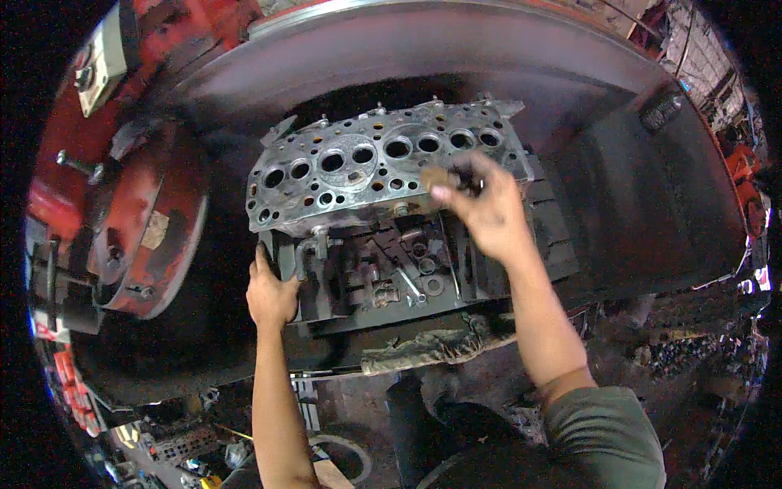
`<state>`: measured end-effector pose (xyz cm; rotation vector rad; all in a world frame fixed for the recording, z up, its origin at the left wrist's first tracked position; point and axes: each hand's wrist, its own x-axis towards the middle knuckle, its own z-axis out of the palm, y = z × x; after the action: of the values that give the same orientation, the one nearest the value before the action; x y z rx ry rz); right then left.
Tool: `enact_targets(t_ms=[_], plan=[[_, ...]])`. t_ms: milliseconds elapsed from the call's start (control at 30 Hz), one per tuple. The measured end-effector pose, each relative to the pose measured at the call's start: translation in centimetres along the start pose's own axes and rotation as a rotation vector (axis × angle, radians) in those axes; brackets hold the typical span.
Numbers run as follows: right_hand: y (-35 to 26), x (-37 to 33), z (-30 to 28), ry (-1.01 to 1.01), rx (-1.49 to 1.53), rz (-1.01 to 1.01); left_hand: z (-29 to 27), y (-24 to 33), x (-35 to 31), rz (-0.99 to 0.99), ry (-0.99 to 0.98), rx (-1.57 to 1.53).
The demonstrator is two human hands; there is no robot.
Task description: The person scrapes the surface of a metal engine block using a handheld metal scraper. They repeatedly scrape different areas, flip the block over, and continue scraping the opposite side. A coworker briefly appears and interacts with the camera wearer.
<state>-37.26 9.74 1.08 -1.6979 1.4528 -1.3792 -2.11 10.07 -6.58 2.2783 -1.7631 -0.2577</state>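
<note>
A grey metal cylinder head [358, 179] lies with its flat face up, full of round holes, some rimmed with rust-brown. Over its right part is my right hand [489, 208], blurred by motion, with a small brown piece [436, 178] pinched between thumb and fingers. I cannot make out what kind of piece it is, or whether it touches the metal. My left hand [273, 293] is below the head's near left corner, fingers stretched out along a dark upright support. Its palm grips nothing that I can see.
In front of the head, a dark tray [358, 322] holds a wrench [411, 281], rings and small metal parts. A crumpled cloth [432, 349] hangs on the near edge. To the left stands a curved red housing [151, 244]; a high dark wall [456, 53] curves behind.
</note>
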Motion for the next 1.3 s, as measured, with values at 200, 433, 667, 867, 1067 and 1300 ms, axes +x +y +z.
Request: enact_targets(t_ms=[200,433,667,867,1067,1300], plan=[[0.1,6.6,-0.4,-0.257,-0.456,0.034,-0.1,0.1,0.0,-0.011,0.007,0.015],[1.9,4.8,-0.1,0.207,-0.438,-0.231,0.1,-0.4,0.1,0.005,-0.018,0.031],[8.4,-11.5,12.9,0.162,-0.158,-0.015,-0.1,0.0,-0.2,0.035,0.033,-0.003],[27.5,-4.7,26.8,-0.446,-0.700,0.348,0.2,-0.3,0.2,0.059,0.037,-0.003],[34.1,-0.5,29.4,-0.389,-0.698,0.309,0.5,-0.5,0.5,0.073,0.067,-0.033],[33.9,0.1,29.4,-0.318,-0.636,0.282,0.8,-0.7,0.6,0.107,0.096,-0.067]])
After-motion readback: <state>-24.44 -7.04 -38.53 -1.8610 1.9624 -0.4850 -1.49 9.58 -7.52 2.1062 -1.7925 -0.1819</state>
